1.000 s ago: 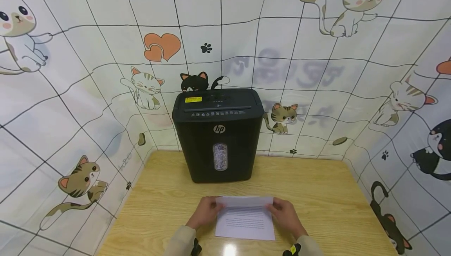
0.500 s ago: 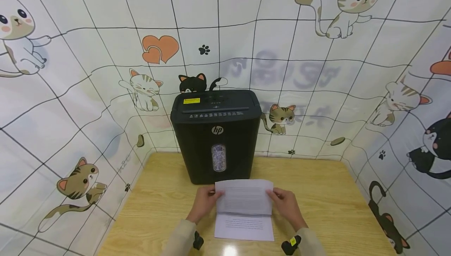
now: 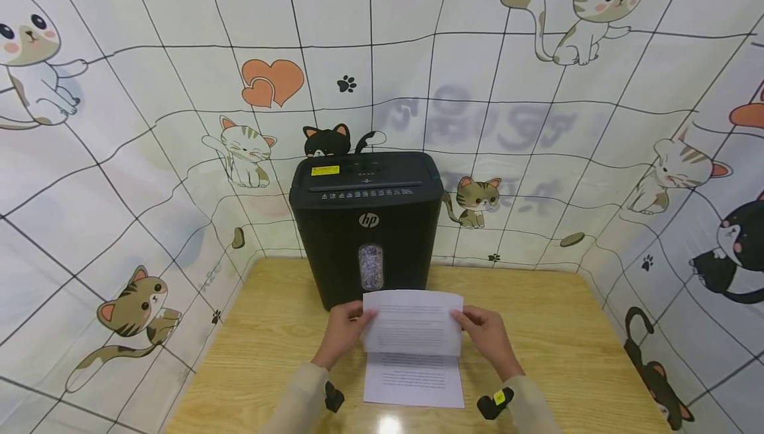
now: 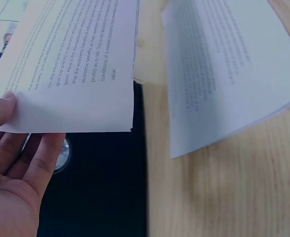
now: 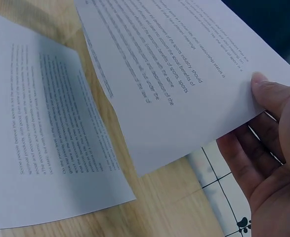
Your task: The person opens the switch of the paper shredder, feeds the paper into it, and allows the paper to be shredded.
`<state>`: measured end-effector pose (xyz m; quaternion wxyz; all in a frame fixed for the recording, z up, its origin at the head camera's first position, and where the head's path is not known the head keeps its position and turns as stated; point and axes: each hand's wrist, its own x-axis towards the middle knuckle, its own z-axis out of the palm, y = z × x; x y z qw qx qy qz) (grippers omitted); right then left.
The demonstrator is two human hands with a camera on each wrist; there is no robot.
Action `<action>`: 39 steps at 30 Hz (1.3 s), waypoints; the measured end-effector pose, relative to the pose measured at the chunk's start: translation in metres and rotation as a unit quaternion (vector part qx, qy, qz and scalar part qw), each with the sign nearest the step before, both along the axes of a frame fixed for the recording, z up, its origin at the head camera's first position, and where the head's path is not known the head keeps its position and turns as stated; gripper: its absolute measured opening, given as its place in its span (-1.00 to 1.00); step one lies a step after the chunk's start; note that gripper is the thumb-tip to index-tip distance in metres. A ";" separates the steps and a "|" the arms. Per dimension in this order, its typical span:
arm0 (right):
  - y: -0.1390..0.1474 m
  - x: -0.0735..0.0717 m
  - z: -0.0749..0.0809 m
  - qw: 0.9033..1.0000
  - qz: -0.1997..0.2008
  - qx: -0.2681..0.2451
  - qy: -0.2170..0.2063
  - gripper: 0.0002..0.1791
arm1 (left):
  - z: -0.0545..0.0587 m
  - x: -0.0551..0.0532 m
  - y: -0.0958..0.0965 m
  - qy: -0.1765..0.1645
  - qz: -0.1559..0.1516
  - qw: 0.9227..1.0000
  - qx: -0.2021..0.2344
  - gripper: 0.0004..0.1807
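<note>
Between both hands a printed sheet of paper [image 3: 412,324] is held up, tilted, in front of a black paper shredder [image 3: 331,248]. My left hand [image 3: 345,333] pinches its left edge, thumb on the printed face and fingers behind, as the left wrist view shows. On the opposite edge, my right hand [image 3: 486,338] pinches the sheet the same way. Below it, more printed paper [image 3: 412,391] lies on the table, its far part hidden in the head view. Both wrist views show a gap between the held sheet and this lying paper [image 5: 51,133], whose edge curls up a little.
The shredder stands at the back of the wooden table [image 3: 519,328], with shreds behind its front window [image 3: 371,267]. A feed slot [image 3: 365,186] runs across its top. White sheeting with cat drawings [image 3: 537,89] encloses the table at the back and sides.
Both hands have moved up and away from me, raising the sheet from a low fold over the lying paper to a tilted position before the shredder. The lying paper stays in place.
</note>
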<state>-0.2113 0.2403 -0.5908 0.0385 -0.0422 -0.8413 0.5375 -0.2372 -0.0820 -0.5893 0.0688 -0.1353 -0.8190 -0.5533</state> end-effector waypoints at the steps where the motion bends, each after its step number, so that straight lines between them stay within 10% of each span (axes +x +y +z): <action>1: 0.000 -0.001 0.001 1.000 0.002 -0.001 0.001 -0.81 | 0.002 -0.001 0.000 -0.004 0.002 1.000 0.004 -0.90; 39: -0.014 -0.023 0.089 0.998 0.050 0.013 0.037 -0.61 | 0.085 -0.015 -0.018 0.008 0.051 0.998 0.035 -0.93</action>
